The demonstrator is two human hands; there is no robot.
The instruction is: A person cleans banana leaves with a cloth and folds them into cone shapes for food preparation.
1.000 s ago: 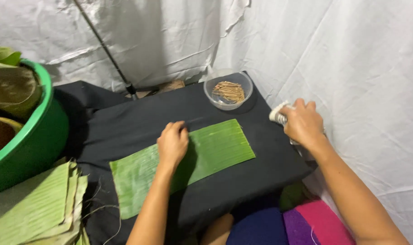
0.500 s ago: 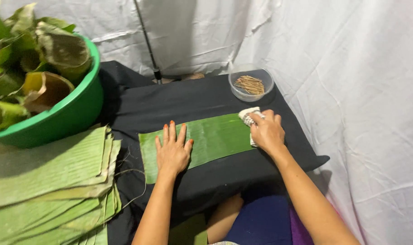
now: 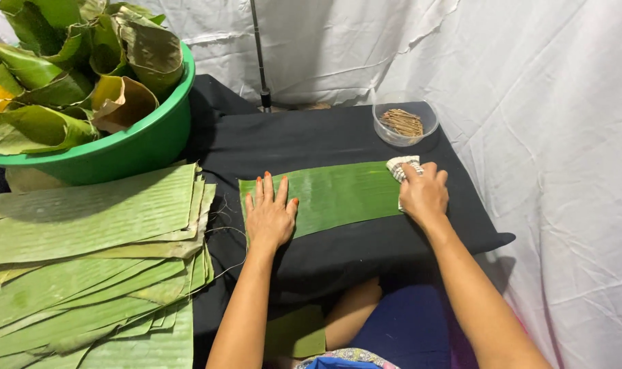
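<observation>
A rectangular piece of green banana leaf (image 3: 338,195) lies flat on a small table covered in black cloth (image 3: 304,140). My left hand (image 3: 270,215) rests palm down on the leaf's left end, fingers spread. My right hand (image 3: 423,195) presses a small checked cloth (image 3: 401,166) onto the leaf's right end, its fingers closed over the cloth.
A clear bowl of thin brown sticks (image 3: 404,123) stands at the table's far right. A stack of banana leaves (image 3: 92,260) lies to the left, behind it a green basin (image 3: 143,140) full of folded leaves. White sheeting hangs around; a dark pole (image 3: 258,55) stands behind the table.
My right hand has come in from the table's right edge with the cloth and now presses it on the leaf's right end. The view has shifted left, showing more of the basin and leaf stack.
</observation>
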